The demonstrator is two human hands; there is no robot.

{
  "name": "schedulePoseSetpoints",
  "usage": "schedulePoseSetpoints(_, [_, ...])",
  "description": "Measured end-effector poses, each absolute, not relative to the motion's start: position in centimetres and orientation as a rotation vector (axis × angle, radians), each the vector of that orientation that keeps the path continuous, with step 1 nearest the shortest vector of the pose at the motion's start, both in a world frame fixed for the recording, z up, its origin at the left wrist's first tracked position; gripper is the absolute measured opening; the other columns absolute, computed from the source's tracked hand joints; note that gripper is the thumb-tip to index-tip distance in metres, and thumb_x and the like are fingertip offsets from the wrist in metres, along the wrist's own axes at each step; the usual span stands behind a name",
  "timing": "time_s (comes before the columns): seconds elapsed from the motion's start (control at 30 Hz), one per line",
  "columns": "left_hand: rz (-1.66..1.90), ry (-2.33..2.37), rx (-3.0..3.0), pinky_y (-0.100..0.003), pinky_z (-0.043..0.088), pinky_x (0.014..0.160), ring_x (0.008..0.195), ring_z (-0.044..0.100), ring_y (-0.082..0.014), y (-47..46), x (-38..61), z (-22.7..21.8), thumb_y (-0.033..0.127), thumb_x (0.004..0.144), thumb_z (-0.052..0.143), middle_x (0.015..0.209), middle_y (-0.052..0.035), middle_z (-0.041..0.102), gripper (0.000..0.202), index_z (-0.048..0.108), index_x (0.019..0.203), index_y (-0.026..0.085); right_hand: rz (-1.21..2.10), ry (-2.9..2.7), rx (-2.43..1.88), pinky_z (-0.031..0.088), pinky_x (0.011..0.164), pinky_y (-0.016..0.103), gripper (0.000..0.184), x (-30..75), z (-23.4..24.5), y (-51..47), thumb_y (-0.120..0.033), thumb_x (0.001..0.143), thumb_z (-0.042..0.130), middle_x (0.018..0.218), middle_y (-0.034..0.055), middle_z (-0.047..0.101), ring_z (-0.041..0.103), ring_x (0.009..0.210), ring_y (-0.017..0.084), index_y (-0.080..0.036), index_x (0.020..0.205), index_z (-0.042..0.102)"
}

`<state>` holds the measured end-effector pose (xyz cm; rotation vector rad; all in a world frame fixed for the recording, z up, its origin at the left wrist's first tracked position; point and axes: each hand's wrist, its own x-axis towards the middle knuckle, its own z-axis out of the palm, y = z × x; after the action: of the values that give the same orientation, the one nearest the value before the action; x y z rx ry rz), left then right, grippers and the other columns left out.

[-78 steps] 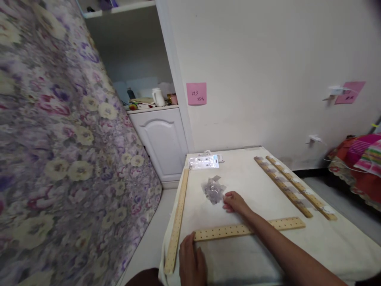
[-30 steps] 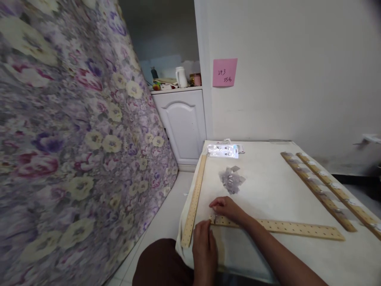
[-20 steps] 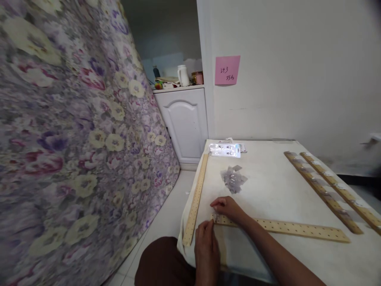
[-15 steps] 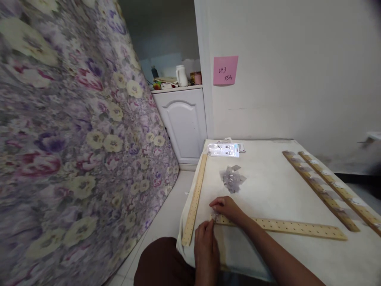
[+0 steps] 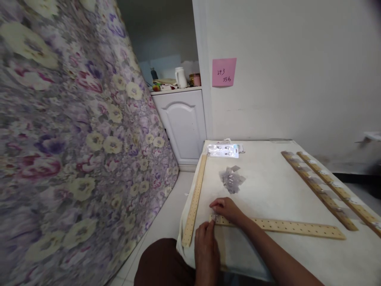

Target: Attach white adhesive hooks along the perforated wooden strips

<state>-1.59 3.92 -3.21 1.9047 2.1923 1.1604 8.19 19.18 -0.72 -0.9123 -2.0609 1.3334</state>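
We note a pale, flat wooden strip with two rows of dark holes lying crosswise on the cream cloth-covered table. At its left end is a small, clear, shiny piece, seemingly plastic; we cannot resolve its outline.

Left hand: fingers close together, tips at that end of the strip; we cannot tell whether they pinch the clear piece or only press. Right hand: over the strip near the same end, fingers curled, thumb and forefinger near each other; we cannot tell what, if anything, lies between them. Beyond it, apart, is a loose heap of small, greyish, translucent packets.

Handling, our judgement: the strip should be light and stiff, best steadied by its long edges close to the end; the clear piece very light, slippery, probably thin, so we favour fingertips at its rim.
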Motion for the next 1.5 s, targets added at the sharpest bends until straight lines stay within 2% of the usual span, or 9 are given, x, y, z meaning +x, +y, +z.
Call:
schedulePoseSetpoints(0.13, [1.142,2.218,1.931,-0.038,0.050,0.086,0.097,0.056,-0.0218,4.1,-1.6,-3.3,0.001,0.072,0.039,0.107,-0.0110,0.059,0.053,0.058,0.118,0.018,1.364,-2.102,-0.848,0.043,0.061,0.025,0.028,8.7,-0.4,19.2,-0.026,0.074,0.056,0.074,0.0052,0.069,0.059,0.067,0.016,-0.013,0.092,0.072])
schedulePoseSetpoints(0.27, [1.146,2.251,1.952,-0.038,0.050,0.085,0.097,0.056,-0.0221,4.2,-1.6,-3.5,0.000,0.073,0.039,0.105,-0.0122,0.060,0.049,0.060,0.116,0.015,1.456,-2.097,-0.859,0.045,0.064,0.025,0.034,8.9,-0.4,19.3,-0.022,0.065,0.065,0.080,0.0047,0.069,0.060,0.071,0.017,-0.013,0.097,0.071])
schedulePoseSetpoints(0.57, [1.095,2.251,1.955,-0.037,0.050,0.083,0.094,0.056,-0.0220,4.2,-1.7,-3.4,-0.001,0.070,0.039,0.104,-0.0111,0.060,0.053,0.059,0.116,0.017,1.600,-2.000,-0.867,0.048,0.067,0.027,0.033,8.6,-1.1,19.7,-0.020,0.059,0.069,0.075,0.0017,0.067,0.060,0.072,0.017,-0.016,0.092,0.072])
schedulePoseSetpoints(0.73, [1.110,2.268,1.932,-0.038,0.050,0.082,0.093,0.057,-0.0220,4.3,-1.7,-3.2,-0.001,0.071,0.039,0.102,-0.0105,0.061,0.052,0.060,0.114,0.018,1.664,-1.936,-0.866,0.046,0.062,0.026,0.039,8.4,-1.5,19.9,-0.019,0.056,0.071,0.078,0.0015,0.066,0.058,0.067,0.015,-0.016,0.095,0.070])
schedulePoseSetpoints(0.97, [1.213,2.199,1.909,-0.039,0.050,0.084,0.095,0.057,-0.0211,4.1,-1.7,-2.8,0.006,0.079,0.041,0.104,-0.0104,0.061,0.041,0.059,0.114,0.018,1.562,-1.945,-0.873,0.047,0.069,0.027,0.041,8.8,-1.6,19.8,-0.026,0.057,0.074,0.087,0.0039,0.066,0.059,0.075,0.017,-0.015,0.097,0.069])
schedulePoseSetpoints(1.07, [1.243,2.182,1.890,-0.040,0.050,0.085,0.096,0.058,-0.0215,4.0,-1.8,-2.7,0.011,0.083,0.041,0.105,-0.0106,0.061,0.036,0.058,0.114,0.018,1.529,-1.930,-0.884,0.047,0.070,0.028,0.037,9.0,-1.4,19.7,-0.028,0.065,0.069,0.087,0.0048,0.067,0.060,0.076,0.017,-0.014,0.099,0.067])
schedulePoseSetpoints(1.23, [1.310,2.161,1.866,-0.040,0.049,0.087,0.099,0.057,-0.0213,3.9,-1.8,-2.7,0.015,0.087,0.041,0.105,-0.0102,0.061,0.029,0.057,0.111,0.017,1.236,-1.999,-0.993,0.047,0.071,0.030,0.031,11.9,0.1,19.2,-0.027,0.073,0.060,0.086,0.0063,0.066,0.060,0.077,0.018,-0.014,0.100,0.066])
schedulePoseSetpoints(1.5, [1.345,2.231,1.807,-0.042,0.049,0.087,0.097,0.057,-0.0224,4.0,-1.8,-2.8,0.020,0.086,0.045,0.102,-0.0102,0.061,0.025,0.055,0.108,0.016,0.824,-2.254,-1.201,0.043,0.083,0.032,0.039,22.9,1.2,16.4,-0.028,0.063,0.070,0.100,0.0069,0.060,0.055,0.093,0.022,-0.020,0.100,0.064])
